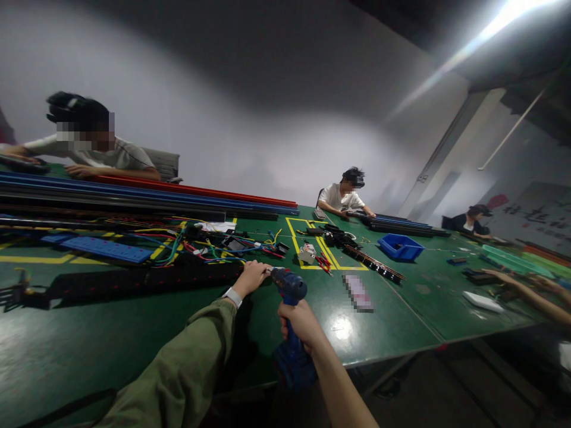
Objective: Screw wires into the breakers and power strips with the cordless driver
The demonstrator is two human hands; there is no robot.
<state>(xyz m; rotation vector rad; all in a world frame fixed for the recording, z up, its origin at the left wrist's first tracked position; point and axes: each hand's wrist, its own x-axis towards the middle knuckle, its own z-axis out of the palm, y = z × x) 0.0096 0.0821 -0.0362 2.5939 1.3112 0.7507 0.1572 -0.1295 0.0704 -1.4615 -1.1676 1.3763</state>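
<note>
My right hand (304, 326) is wrapped round the handle of a blue cordless drill (292, 288), whose nose points left. At the drill's tip, the fingers of my left hand (250, 278) are closed. What they pinch, if anything, is too small to make out. My left wrist wears a light watch band. A long black power strip (147, 280) lies along the table with its right end at my left hand. Coloured wires (178, 241) and small parts lie tangled just beyond it.
A blue socket strip (107, 248) lies at left, before long red, blue and black rails (178, 193). White switch parts (307, 254), a phone (357, 292) and a blue bin (400, 246) are on the green table (401, 327). Several people work around it; another person's arms (526, 291) reach in at right.
</note>
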